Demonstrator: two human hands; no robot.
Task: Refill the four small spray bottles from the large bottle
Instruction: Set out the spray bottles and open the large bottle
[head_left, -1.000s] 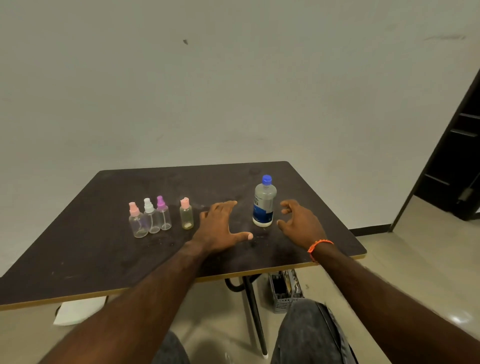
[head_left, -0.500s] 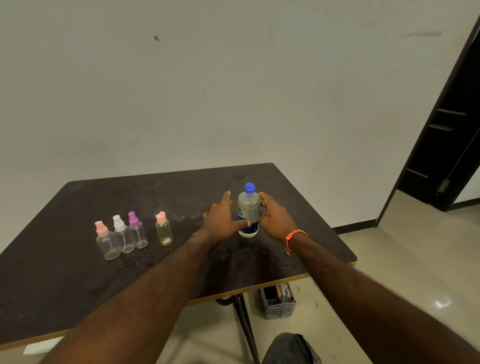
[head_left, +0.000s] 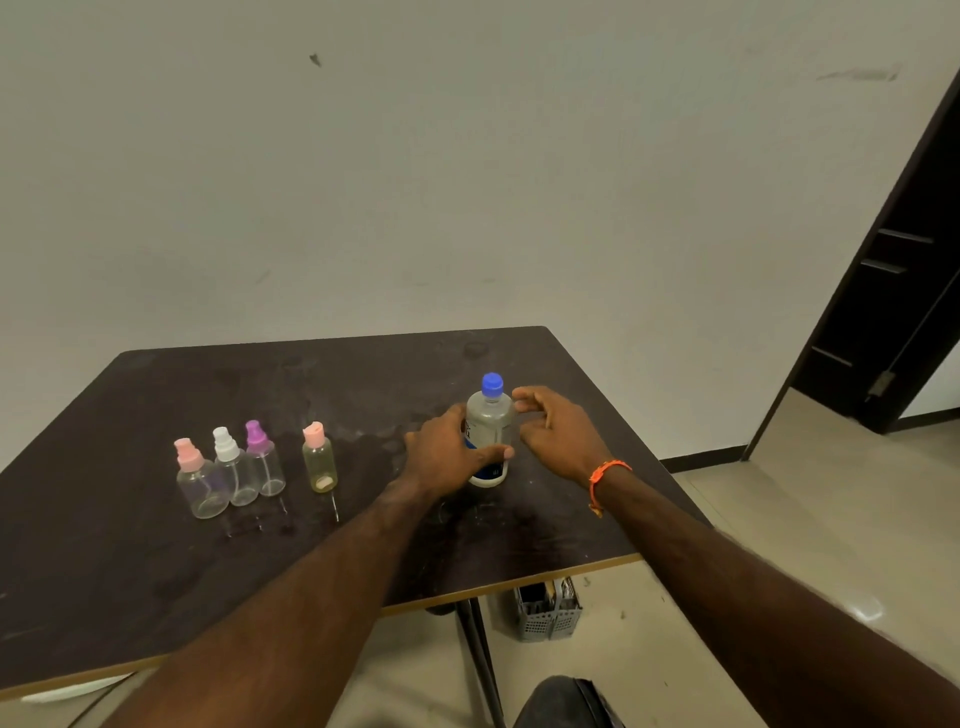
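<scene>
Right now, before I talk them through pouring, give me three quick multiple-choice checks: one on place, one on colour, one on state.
1. The small spray bottles stand where, relative to the large bottle?
A. To its left
B. To its right
C. Behind it

2. The large bottle's cap is:
A. Pink
B. Blue
C. White

3. The left hand is:
A. Flat on the table
B. Gripping the large bottle
C. Holding a spray bottle

Key: 1 A, all four line up left of it. 2 B, the cap is blue and on. 3 B, fingers and thumb wrap the bottle's body.
</scene>
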